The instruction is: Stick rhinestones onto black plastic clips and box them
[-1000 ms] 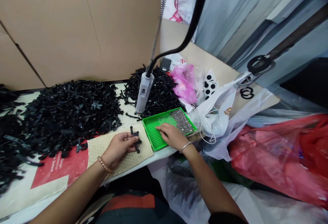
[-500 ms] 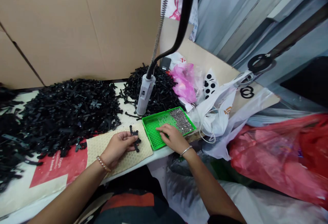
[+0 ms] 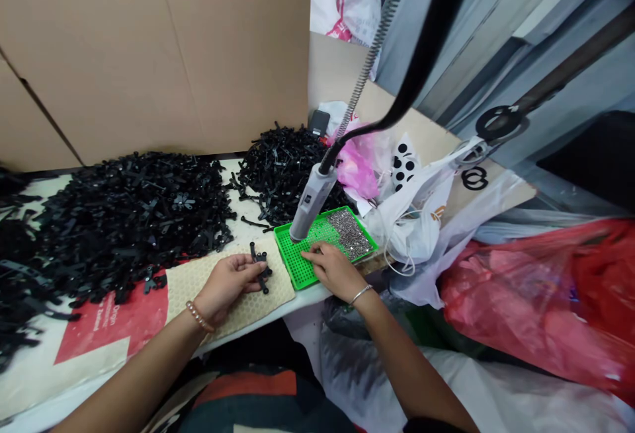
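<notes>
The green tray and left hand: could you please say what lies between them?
The head view shows black parts held in the left hand, then bare beige mat, before the green tray.

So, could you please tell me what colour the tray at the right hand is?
The tray is bright green, as the head view shows.

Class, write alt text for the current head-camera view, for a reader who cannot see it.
A person's left hand holds small black parts at a beige textured mat while the right hand is over a green perforated tray holding tiny metal pieces. A gray tool hangs from a coiled spring by the tray, with heaps of black parts nearby.
</notes>
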Motion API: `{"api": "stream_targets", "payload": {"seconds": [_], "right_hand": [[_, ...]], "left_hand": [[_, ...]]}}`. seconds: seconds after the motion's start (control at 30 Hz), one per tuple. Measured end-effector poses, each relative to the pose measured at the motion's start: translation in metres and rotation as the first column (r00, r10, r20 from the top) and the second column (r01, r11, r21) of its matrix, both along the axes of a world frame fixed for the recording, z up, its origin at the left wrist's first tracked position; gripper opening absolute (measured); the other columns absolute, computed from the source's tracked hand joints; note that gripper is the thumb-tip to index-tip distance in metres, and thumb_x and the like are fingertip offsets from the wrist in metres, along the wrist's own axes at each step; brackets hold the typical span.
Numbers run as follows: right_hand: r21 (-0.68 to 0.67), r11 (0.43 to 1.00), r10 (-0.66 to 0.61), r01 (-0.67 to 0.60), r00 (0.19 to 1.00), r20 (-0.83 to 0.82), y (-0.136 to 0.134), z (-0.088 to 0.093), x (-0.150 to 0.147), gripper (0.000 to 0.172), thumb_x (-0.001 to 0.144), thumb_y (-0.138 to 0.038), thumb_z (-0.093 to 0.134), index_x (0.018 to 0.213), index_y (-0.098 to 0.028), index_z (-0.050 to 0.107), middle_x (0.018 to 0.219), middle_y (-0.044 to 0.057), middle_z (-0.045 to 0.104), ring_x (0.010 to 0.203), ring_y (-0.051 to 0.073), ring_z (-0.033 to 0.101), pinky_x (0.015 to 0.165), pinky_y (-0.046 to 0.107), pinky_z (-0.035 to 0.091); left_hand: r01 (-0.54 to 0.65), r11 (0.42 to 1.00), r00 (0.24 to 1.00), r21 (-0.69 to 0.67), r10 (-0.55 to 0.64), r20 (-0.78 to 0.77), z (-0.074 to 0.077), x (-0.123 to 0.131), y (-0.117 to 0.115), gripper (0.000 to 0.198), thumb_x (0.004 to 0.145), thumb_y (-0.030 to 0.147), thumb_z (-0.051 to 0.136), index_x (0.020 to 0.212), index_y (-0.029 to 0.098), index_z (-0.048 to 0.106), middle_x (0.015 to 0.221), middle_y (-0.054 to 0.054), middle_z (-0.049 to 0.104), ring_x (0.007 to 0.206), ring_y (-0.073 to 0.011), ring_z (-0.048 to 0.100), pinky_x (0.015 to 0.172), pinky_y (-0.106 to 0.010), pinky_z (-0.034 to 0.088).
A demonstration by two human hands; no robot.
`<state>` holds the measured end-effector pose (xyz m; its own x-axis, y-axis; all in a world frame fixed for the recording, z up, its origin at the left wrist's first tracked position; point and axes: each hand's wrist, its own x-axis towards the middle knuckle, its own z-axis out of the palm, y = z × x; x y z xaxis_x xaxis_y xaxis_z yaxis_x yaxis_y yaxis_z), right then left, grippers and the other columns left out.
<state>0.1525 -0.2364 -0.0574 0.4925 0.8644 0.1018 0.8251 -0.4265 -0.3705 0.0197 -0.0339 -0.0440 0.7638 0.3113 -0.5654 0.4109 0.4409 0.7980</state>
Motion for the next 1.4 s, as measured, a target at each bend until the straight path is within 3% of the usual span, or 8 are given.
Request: {"api": "stream_targets", "payload": {"seconds": [0.17, 0.3, 0.57, 0.97, 1.03, 1.13, 1.27, 1.4], "right_hand": [[0.179, 0.984, 0.015, 0.022, 0.979, -0.203, -0.006, 0.009, 0.001, 0.04, 0.089, -0.007, 0.046, 0.122, -0.021, 0.062, 0.112, 0.011, 0.062, 0.102, 0.021, 0.059, 0.091, 0.039, 0.048], [0.292, 0.951, -0.016, 0.098, 0.963, -0.269, -0.006, 0.015, 0.007, 0.033, 0.091, -0.011, 0.045, 0.113, -0.022, 0.067, 0.104, 0.008, 0.067, 0.097, 0.02, 0.061, 0.089, 0.037, 0.048], [0.062, 0.995, -0.076, 0.082, 0.993, -0.088, 0.0, 0.006, 0.0, 0.033, 0.084, -0.002, 0.052, 0.104, -0.021, 0.07, 0.097, 0.006, 0.063, 0.091, 0.02, 0.058, 0.083, 0.034, 0.046], [0.076, 0.994, -0.065, 0.075, 0.99, -0.129, -0.002, 0.008, -0.006, 0.042, 0.082, 0.001, 0.048, 0.112, -0.022, 0.068, 0.099, 0.007, 0.061, 0.091, 0.021, 0.056, 0.086, 0.037, 0.046], [0.156, 0.985, -0.04, 0.07, 0.981, -0.188, -0.001, 0.01, -0.005, 0.038, 0.085, -0.004, 0.049, 0.114, -0.022, 0.066, 0.1, 0.007, 0.059, 0.093, 0.021, 0.056, 0.088, 0.039, 0.046], [0.411, 0.895, 0.016, 0.177, 0.905, -0.424, 0.015, 0.021, -0.004, 0.042, 0.09, -0.021, 0.054, 0.132, -0.026, 0.049, 0.117, 0.008, 0.055, 0.104, 0.02, 0.055, 0.093, 0.038, 0.047], [0.618, 0.75, 0.2, 0.235, 0.81, -0.551, 0.07, 0.041, -0.005, 0.074, 0.083, -0.034, 0.068, 0.142, -0.031, 0.024, 0.139, 0.007, 0.042, 0.126, 0.02, 0.043, 0.108, 0.039, 0.037], [0.714, 0.653, 0.328, 0.251, 0.756, -0.566, 0.13, 0.051, -0.008, 0.079, 0.078, -0.04, 0.072, 0.139, -0.031, 0.021, 0.121, 0.006, 0.055, 0.113, 0.019, 0.053, 0.099, 0.035, 0.045]], "left_hand": [[0.004, 1.0, 1.0, 0.001, -0.004, 0.021, -0.004, 0.0, 0.001, 0.014, 0.069, 0.016, 0.076, 0.071, 0.012, 0.063, 0.069, -0.003, 0.069, 0.062, -0.0112, 0.065, 0.057, -0.018, 0.054], [0.006, 1.0, 1.0, 0.0, -0.006, 0.027, -0.007, 0.0, 0.002, 0.016, 0.068, 0.017, 0.077, 0.072, 0.011, 0.062, 0.071, -0.004, 0.069, 0.063, -0.0112, 0.064, 0.057, -0.018, 0.054], [0.004, 1.0, 0.999, -0.007, -0.004, 0.04, -0.007, -0.001, 0.001, 0.02, 0.065, 0.02, 0.08, 0.071, 0.011, 0.062, 0.07, -0.004, 0.068, 0.063, -0.0115, 0.064, 0.057, -0.018, 0.054], [0.001, 1.0, 1.0, 0.0, -0.001, 0.02, -0.003, 0.0, 0.001, 0.005, 0.077, 0.01, 0.068, 0.074, 0.01, 0.063, 0.07, -0.003, 0.069, 0.063, -0.0102, 0.065, 0.056, -0.017, 0.055], [-0.005, 1.0, 1.0, -0.011, 0.005, 0.014, -0.002, 0.0, 0.0, 0.005, 0.078, 0.008, 0.066, 0.074, 0.01, 0.063, 0.07, -0.003, 0.069, 0.062, -0.0096, 0.065, 0.056, -0.016, 0.055], [-0.004, 0.999, 1.0, -0.034, 0.004, 0.006, 0.0, 0.001, 0.0, 0.009, 0.079, 0.007, 0.065, 0.071, 0.011, 0.062, 0.069, -0.003, 0.069, 0.06, -0.0092, 0.064, 0.054, -0.015, 0.054], [0.002, 0.999, 1.0, -0.043, -0.001, 0.025, 0.001, 0.0, 0.001, 0.009, 0.08, 0.007, 0.064, 0.072, 0.01, 0.062, 0.07, -0.004, 0.068, 0.061, -0.0096, 0.064, 0.056, -0.017, 0.055], [0.002, 0.999, 0.999, -0.052, 0.0, 0.052, -0.002, -0.001, 0.002, 0.004, 0.079, 0.008, 0.065, 0.077, 0.009, 0.062, 0.072, -0.005, 0.068, 0.064, -0.0109, 0.065, 0.058, -0.019, 0.056]]}}
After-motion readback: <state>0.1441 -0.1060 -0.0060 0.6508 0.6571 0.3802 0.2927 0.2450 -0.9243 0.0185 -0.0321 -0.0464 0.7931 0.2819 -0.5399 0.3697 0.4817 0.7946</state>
